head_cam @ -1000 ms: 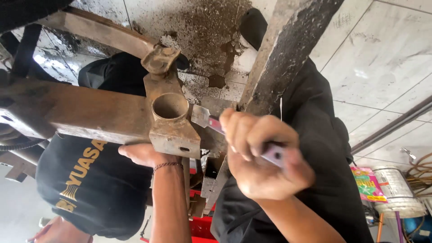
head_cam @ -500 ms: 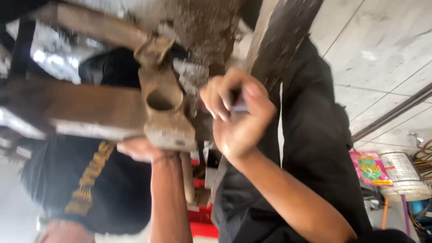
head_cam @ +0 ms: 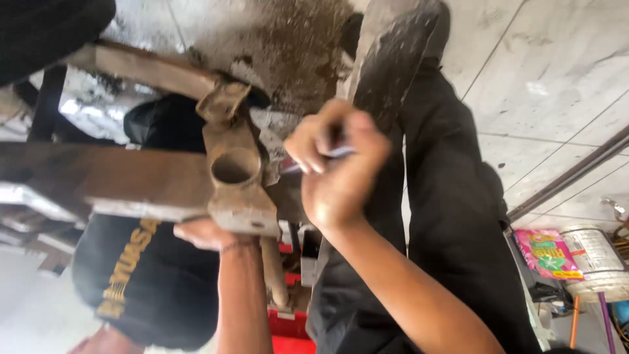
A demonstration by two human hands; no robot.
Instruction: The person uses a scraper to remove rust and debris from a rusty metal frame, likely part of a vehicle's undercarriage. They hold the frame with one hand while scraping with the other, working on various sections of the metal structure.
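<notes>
Pale tiled flooring [head_cam: 563, 85] fills the background from 12 to 3 o'clock, with a dark metal rail [head_cam: 576, 172] crossing it diagonally.

At 9 o'clock: flat rusty brown metal bar [head_cam: 111, 180], lying roughly level. Its right end joins a rusty metal block with a round bore [head_cam: 237, 176], just left of frame centre. Bore faces the camera.

At 7 o'clock, behind the bar: another person's black shirt with yellow lettering [head_cam: 131, 288].

Left hand [head_cam: 206, 235] sits directly under the block, palm up against its lower edge, fingers curled beneath it. Forearm runs down to 6 o'clock. Whether the fingers fully close round the block cannot be told.

Right hand [head_cam: 337, 170], at centre, just right of the block: fingers bunched tight, pinching a thin pen-like tool with a pale purple shaft [head_cam: 321, 156]. Tool tip points left toward the block's right side; contact with the block cannot be told, motion blur.

Behind the right hand, 12 to 5 o'clock: black trouser legs [head_cam: 445, 216] of a person.

At 4 o'clock: pink printed packet [head_cam: 547, 252] beside a white cylindrical tin [head_cam: 596, 259].
</notes>
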